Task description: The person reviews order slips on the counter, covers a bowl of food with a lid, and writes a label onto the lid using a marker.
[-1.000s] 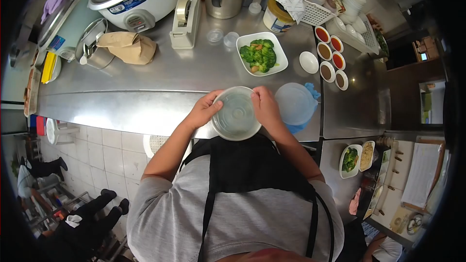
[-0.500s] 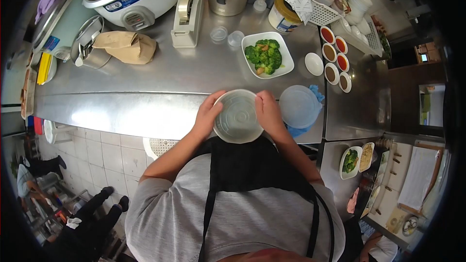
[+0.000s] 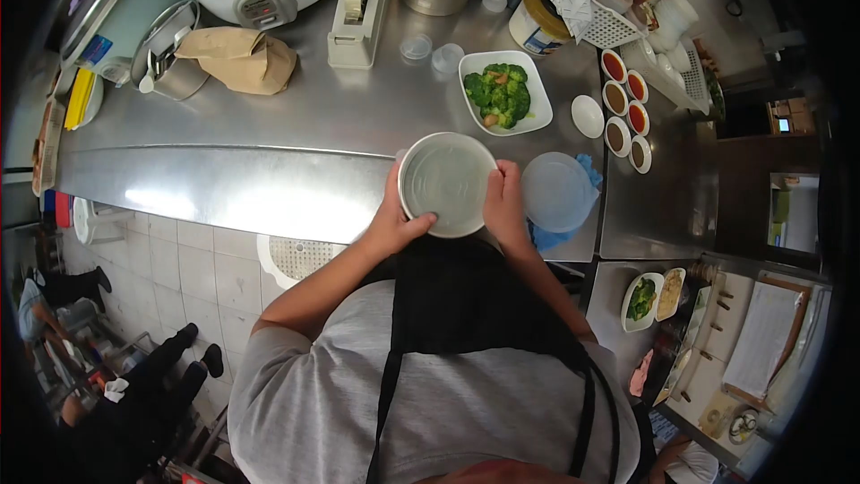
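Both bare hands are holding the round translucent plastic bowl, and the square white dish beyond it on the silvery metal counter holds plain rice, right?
Not quite: the head view shows green broccoli in the square white dish, not plain rice. The left hand and right hand do hold the bowl, with the dish beyond.

We hold our bare left hand [image 3: 399, 218] with its thumb [image 3: 420, 225] spread from the fingers and our bare right hand [image 3: 506, 206] with fingers curled, both bare forearms [image 3: 324, 278] slanting inward before us.

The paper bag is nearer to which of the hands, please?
Left. The left hand is in front of the paper bag, to its right; the right hand is farther right.
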